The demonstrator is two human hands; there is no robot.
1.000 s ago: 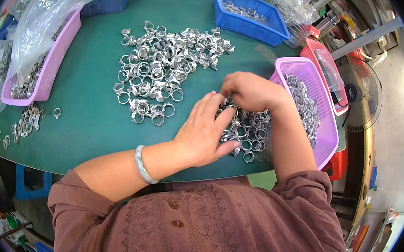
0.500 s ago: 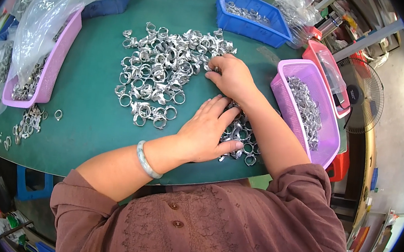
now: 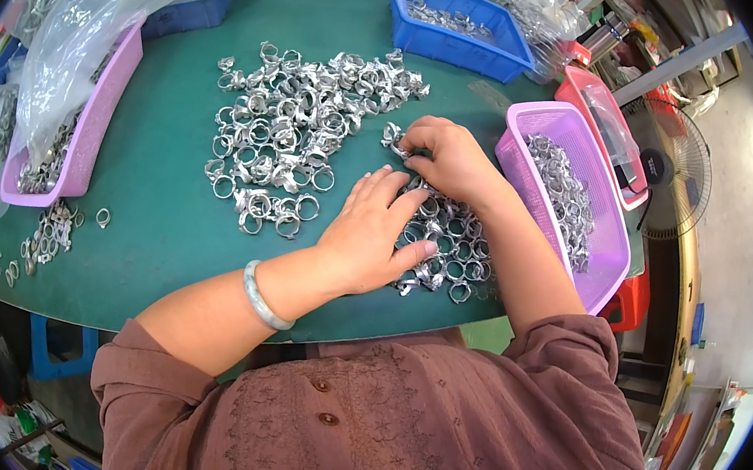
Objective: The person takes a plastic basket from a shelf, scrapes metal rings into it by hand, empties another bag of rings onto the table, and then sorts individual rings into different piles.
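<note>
A wide spread of silvery metal rings (image 3: 283, 120), each with a raised part on its band, lies on the green tabletop (image 3: 151, 193). A smaller pile of the same rings (image 3: 456, 248) sits nearer my body on the right. My left hand (image 3: 363, 234), palm down with fingers stretched, rests at the left edge of that pile. Just beyond it my right hand (image 3: 449, 158) has thumb and fingers curled together around a silvery ring (image 3: 393, 136) poking out at the fingertips. How many rings it holds is hidden.
To the right stands a purple basket (image 3: 609, 250) of rings, beside a red tray (image 3: 593, 97). Blue bins (image 3: 460, 49) (image 3: 200, 15) stand at the back. On the left is another purple basket (image 3: 99, 128) under a plastic bag (image 3: 97, 13); loose rings (image 3: 48, 233) lie near it.
My right hand has drawn back from the large spread toward the smaller pile, with a ring at its fingertips. My left hand has shifted slightly left, showing more of the pile.
</note>
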